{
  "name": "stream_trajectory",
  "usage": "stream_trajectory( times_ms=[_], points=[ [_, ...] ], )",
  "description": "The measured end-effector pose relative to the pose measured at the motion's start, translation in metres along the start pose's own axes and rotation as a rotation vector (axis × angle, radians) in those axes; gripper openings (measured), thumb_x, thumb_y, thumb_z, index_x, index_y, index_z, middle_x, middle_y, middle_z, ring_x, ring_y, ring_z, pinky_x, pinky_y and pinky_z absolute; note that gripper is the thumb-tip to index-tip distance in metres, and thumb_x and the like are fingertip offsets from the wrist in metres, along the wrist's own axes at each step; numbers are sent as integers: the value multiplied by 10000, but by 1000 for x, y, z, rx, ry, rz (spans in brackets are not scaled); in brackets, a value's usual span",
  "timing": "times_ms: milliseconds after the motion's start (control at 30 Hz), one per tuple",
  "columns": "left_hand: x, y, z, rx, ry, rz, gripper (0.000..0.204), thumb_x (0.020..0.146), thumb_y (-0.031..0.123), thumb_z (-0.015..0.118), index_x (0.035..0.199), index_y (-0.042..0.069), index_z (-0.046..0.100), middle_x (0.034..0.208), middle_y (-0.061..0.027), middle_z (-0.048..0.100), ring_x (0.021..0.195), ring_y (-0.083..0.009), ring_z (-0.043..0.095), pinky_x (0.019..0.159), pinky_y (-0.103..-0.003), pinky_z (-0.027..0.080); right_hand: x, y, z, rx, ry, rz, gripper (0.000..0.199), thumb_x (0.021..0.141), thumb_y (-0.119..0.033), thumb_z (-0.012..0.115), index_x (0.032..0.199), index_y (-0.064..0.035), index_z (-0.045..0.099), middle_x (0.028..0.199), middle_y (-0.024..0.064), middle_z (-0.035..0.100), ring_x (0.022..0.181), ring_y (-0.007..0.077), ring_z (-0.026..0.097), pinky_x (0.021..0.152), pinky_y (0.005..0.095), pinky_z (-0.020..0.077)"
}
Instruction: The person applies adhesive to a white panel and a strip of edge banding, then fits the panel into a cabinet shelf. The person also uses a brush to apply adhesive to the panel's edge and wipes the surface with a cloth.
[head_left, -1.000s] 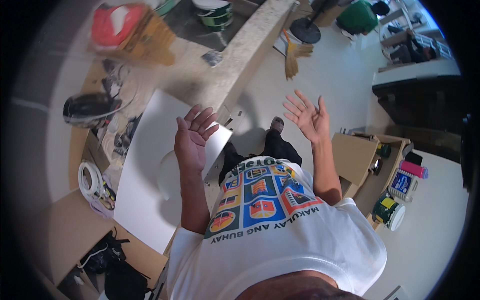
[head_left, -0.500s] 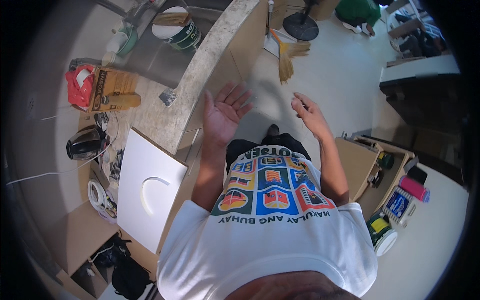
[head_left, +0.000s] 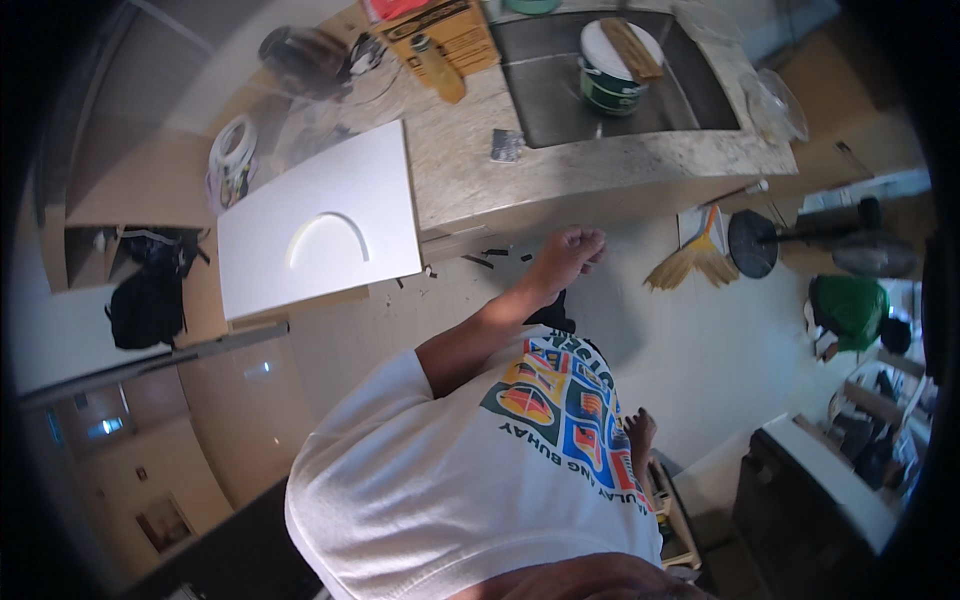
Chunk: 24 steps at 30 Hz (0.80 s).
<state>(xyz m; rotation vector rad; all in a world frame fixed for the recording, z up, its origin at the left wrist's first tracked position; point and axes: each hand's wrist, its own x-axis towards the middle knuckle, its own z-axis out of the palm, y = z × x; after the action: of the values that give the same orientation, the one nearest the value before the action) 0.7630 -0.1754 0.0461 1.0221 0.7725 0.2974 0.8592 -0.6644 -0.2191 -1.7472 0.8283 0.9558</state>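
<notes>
- The left hand [head_left: 565,255] is stretched forward with its fingers curled loosely inward, holding nothing, just off the front edge of the stone surface [head_left: 470,175].
- The right hand [head_left: 638,430] hangs low beside the printed shirt; only part of it shows, and I cannot tell whether its fingers are spread or closed.
- The white panel [head_left: 320,235], nearest thing to the left hand, lies flat with one end resting on the surface and the other end overhanging past the surface's left edge.
- Its long axis runs left to right across the view, tilted so the end on the surface sits a little higher in the picture than the overhanging end.
- A curved arch-shaped recess sits near the panel's middle, its bulge pointing away from the person.
- Small dark bits lie on the floor [head_left: 700,330] between the panel's near corner and the left hand.
- Beyond the panel on the surface: a steel sink [head_left: 560,110] set into it, with a paint bucket [head_left: 610,75] standing inside and a flat wooden stick across the bucket's lid.
- A brown bottle [head_left: 440,68] lies on the surface just left of the sink.
- A roll of tape [head_left: 232,150] lies just beyond the panel's overhanging end.
</notes>
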Motion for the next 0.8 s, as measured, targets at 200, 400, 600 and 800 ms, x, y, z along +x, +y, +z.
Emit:
stream_trajectory(
  times_ms=[200,400,600,800],
  points=[
    [-36,12,-61,26,361,165,251,992,147,624,1174,-22,662,1009,-66,716,862,-115,656,725,-250,510,31,-50,33,-320,30,-48,465,933,-256,641,1333,-42,540,1028,147,612,940,333,660,713,499,542],
    [-94,0,-103,7,549,171,268,969,144,666,1175,-27,671,1004,-74,720,860,-117,652,739,-255,513,-39,-204,166,-795,-80,-1050,455,991,-197,572,1364,62,548,1266,283,640,1171,353,635,1012,404,483],
    [-95,2,-111,173,390,259,266,988,158,654,1178,-27,669,1022,-83,722,919,-118,654,815,-272,522,-253,-275,317,-709,-602,-1346,335,1016,-151,562,1293,30,617,1236,183,672,1154,243,634,1000,322,472],
    [-117,36,-151,177,318,312,255,971,146,669,1144,-42,674,993,-106,735,925,-143,680,830,-285,534,-398,-265,503,-915,-929,-1503,337,977,-237,595,1235,-33,671,1214,199,670,1145,350,635,1001,388,474]
  ],
)
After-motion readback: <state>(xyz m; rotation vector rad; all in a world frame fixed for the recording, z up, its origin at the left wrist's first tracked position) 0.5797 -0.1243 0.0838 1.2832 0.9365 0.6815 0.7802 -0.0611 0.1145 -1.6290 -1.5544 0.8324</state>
